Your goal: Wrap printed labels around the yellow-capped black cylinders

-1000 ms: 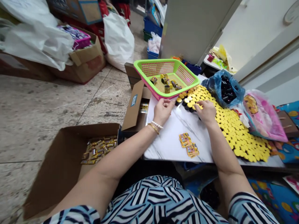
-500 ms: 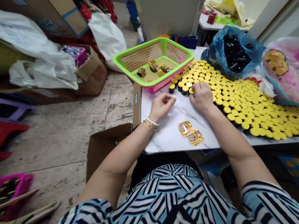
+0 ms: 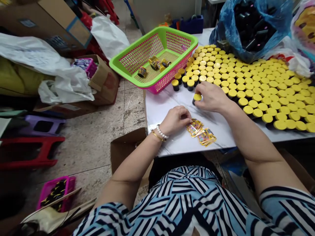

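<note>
Between the fingers of my right hand (image 3: 212, 97) is a small black jar with a yellow lid (image 3: 197, 97), upright and just apart from the packed rows. My left hand (image 3: 176, 118) has its thumb and fingertips closed at the edge of a fanned pile of yellow printed labels (image 3: 195, 127). A second pile of labels (image 3: 206, 136) lies beside it, nearer the table's front edge. Many like jars with yellow lids (image 3: 267, 88) stand close together along the right of the table.
A green and pink basket (image 3: 152, 86) holding several labelled jars stands at the table's left corner. Behind the jars sits a blue plastic bag (image 3: 222, 31) of black pieces. An open cardboard box (image 3: 120, 144) is below the table's left edge; stools (image 3: 31, 150) stand on the floor.
My right hand has drawn one jar out of the rows towards me. My left hand has come down and right to the labels. The camera view has shifted.
</note>
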A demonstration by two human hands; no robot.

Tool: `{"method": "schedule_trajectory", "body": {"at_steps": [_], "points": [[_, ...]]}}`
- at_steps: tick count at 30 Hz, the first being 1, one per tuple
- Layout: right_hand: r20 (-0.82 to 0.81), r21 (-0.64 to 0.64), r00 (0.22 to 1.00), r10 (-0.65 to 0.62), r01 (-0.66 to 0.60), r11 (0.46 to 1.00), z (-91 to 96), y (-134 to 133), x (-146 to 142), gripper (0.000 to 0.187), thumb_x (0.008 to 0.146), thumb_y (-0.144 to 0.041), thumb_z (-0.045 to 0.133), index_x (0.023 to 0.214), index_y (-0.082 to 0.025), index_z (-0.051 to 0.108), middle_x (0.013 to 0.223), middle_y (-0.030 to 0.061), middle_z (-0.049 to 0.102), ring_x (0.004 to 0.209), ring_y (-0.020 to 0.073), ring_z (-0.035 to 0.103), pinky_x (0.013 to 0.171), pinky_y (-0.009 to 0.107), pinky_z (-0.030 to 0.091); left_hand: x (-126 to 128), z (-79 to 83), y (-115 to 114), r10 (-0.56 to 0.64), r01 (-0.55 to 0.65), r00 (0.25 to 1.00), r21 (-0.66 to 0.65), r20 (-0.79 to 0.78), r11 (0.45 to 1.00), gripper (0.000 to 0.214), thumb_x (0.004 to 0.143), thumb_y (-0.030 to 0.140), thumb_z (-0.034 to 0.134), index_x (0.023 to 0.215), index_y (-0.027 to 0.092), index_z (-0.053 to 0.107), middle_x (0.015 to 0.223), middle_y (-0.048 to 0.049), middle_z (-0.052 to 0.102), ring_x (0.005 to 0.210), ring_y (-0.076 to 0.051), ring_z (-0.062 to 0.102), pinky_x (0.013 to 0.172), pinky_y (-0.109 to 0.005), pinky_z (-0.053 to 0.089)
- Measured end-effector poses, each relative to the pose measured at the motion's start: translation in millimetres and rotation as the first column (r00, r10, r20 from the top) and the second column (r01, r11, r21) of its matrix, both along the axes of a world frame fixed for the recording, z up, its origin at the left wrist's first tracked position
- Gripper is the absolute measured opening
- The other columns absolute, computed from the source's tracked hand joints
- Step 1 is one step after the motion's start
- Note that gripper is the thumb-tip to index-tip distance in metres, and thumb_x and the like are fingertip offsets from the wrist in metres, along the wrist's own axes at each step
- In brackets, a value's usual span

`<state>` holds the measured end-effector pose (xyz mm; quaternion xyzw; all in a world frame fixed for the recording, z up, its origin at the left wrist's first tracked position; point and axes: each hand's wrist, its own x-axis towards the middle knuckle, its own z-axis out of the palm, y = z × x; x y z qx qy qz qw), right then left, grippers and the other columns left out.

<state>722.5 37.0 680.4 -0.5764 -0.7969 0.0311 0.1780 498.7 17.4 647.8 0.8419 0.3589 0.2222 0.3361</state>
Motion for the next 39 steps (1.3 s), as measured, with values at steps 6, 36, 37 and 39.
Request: {"method": "schedule_trajectory", "body": {"at_steps": [6,36,37,39], "points": [[0.057,-0.068,0.997,0.044,-0.040,0.997,3.8,-6.5,-0.8,0.031,0.077,-0.027,0.068,0.108,-0.021,0.071,0.106,0.0094,0.067,0.091,0.0258,0.060,0.072,0.035,0.042,-9.0,-4.8,7.5,0.121,-0.058,0.975,-0.312,0.188,0.948,0.016,0.081,0.023,0.073,0.093,0.014,0.070,0.075,-0.0010,0.070,0.065,-0.012,0.060,0.063,-0.024,0.045],[-0.806,-0.228,0.580,-0.119,-0.118,0.967,7.1,-29.7,-47.7,0.035,0.087,-0.055,0.076,0.079,-0.021,0.069,0.062,-0.0013,0.062,0.050,0.0113,0.051,0.049,0.027,0.041,-18.2,24.7,0.4,0.366,-0.352,0.708,-0.148,0.603,0.924,0.026,0.097,0.037,0.064,0.081,0.017,0.069,0.071,-0.0008,0.061,0.065,-0.011,0.053,0.064,-0.025,0.042],[-0.820,-0.212,0.557,-0.131,-0.082,0.974,7.1,-30.2,-48.1,0.036,0.088,-0.055,0.075,0.078,-0.021,0.067,0.059,-0.0024,0.059,0.049,0.0109,0.049,0.048,0.026,0.039,-16.9,26.0,-2.1,0.411,-0.363,0.650,-0.214,0.639,0.907,0.027,0.097,0.042,0.065,0.086,0.017,0.069,0.070,0.0000,0.060,0.062,-0.010,0.051,0.061,-0.025,0.042],[-0.832,-0.178,0.536,-0.142,-0.017,0.984,7.2,-31.0,-48.2,0.037,0.090,-0.055,0.072,0.076,-0.022,0.064,0.057,-0.0032,0.056,0.048,0.0108,0.046,0.047,0.026,0.036,-15.0,28.6,-7.2,0.480,-0.356,0.547,-0.328,0.686,0.875,0.034,0.095,0.051,0.067,0.088,0.018,0.068,0.066,0.0018,0.058,0.055,-0.008,0.047,0.054,-0.023,0.038]]}}
